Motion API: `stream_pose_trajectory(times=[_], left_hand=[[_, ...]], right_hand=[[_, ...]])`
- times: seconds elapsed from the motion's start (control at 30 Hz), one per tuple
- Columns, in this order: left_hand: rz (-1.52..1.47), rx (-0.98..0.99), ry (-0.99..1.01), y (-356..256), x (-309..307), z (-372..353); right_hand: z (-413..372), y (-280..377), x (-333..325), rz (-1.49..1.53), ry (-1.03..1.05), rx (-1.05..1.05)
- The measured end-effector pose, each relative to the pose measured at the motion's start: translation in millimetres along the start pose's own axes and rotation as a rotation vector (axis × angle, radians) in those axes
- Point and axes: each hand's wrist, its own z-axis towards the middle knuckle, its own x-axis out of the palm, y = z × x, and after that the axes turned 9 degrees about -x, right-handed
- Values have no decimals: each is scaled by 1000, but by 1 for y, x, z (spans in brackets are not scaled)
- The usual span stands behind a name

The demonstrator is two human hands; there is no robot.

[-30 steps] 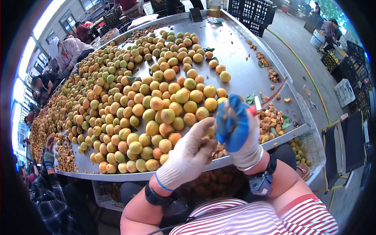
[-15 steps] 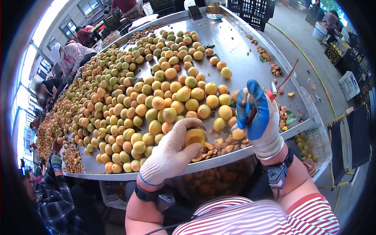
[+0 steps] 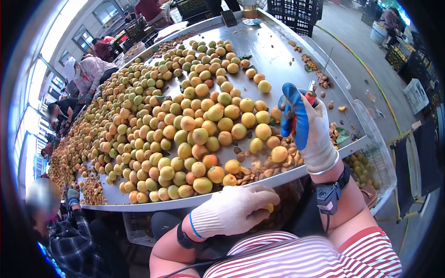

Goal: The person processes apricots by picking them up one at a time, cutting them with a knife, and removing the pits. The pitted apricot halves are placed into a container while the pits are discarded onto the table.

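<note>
My left hand (image 3: pixel 236 208), in a white knit glove, is below the table's front edge, above a crate. Its fingers curl round a yellow apricot half (image 3: pixel 268 208), mostly hidden by the glove. Raised over the table's right front corner, my right hand (image 3: pixel 308 127) wears a white glove with blue-coated fingers. It is closed on a red-handled tool (image 3: pixel 310 96) with a metal end pointing up and away. Whole apricots (image 3: pixel 200 136) spread over the metal table (image 3: pixel 271 53). Apricot pits and scraps (image 3: pixel 259 170) lie along the near edge between my hands.
Clear plastic crates with apricots (image 3: pixel 361 169) stand under the table. At the left, a co-worker in a plaid shirt (image 3: pixel 74 245) sits by the table; more people work farther along. Black crates (image 3: pixel 296 16) are stacked behind, and a yellow hose (image 3: pixel 357 60) runs along the floor.
My left hand has moved from the tabletop down past the edge, taking the apricot half with it. My right hand has shifted slightly up, and the tool has turned more upright.
</note>
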Motion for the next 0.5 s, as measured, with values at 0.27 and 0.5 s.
stream_pose_trajectory(times=[0.27,0.5], left_hand=[[229,-433,-965,64,-57,22],[679,-509,-805,67,-103,75]], right_hand=[[4,-12,1,-171,68,5],[0,-6,-1,-193,183,2]])
